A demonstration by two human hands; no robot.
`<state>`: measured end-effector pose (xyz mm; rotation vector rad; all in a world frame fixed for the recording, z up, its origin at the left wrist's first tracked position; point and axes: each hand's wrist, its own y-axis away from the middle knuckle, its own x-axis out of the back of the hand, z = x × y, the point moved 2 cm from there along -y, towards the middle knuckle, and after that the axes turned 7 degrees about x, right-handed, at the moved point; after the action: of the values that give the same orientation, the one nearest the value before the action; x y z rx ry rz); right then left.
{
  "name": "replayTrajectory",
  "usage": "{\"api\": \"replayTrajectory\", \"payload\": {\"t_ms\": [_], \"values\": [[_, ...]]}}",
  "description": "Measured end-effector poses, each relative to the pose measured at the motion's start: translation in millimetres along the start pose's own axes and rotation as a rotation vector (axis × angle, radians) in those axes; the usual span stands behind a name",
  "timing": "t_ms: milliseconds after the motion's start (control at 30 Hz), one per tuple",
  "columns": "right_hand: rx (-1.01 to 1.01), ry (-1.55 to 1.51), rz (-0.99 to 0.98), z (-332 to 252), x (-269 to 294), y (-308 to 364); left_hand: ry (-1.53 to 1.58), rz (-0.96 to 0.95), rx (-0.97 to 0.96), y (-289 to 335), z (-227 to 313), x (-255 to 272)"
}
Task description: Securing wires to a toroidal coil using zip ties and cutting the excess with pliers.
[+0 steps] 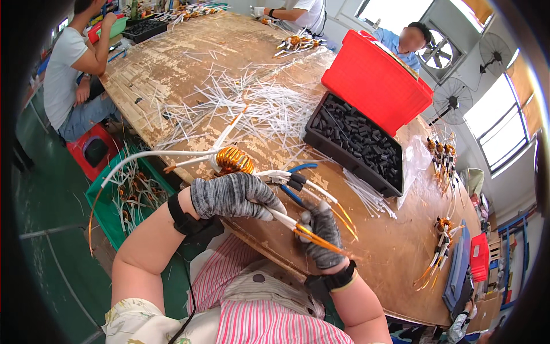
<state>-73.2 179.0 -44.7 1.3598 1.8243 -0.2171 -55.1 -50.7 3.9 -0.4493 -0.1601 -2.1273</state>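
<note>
A copper-wound ring coil (234,161) with long leads in white sleeving lies just beyond my left hand (235,196). That hand, in a grey knitted glove, is closed on the coil's sleeved leads. My right hand (322,234), gloved too, has its fingers curled at the same leads, near their bare copper ends (321,239). Black tubes (297,181) sit on another pair of leads behind the hands. Under these leads rests a blue-handled hand tool (291,195), its working end hidden.
Loose white sleeves (252,103) spread over the wooden table (366,252). A black crate (355,143) of black tubes stands right of centre, a red bin (375,80) behind it. Finished-looking coils (440,246) lie far right. A green crate (94,200) is lower left. Several people sit around.
</note>
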Motion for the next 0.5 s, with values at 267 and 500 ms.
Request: {"api": "replayTrajectory", "payload": {"t_ms": [267,500], "values": [[0.375,0.714,-0.222,4,-29,54,-0.251,0.125,-0.114,-3,11,-10],[0.286,0.622,-0.117,-6,-42,52,-0.064,0.297,-0.048,-4,8,-14]]}}
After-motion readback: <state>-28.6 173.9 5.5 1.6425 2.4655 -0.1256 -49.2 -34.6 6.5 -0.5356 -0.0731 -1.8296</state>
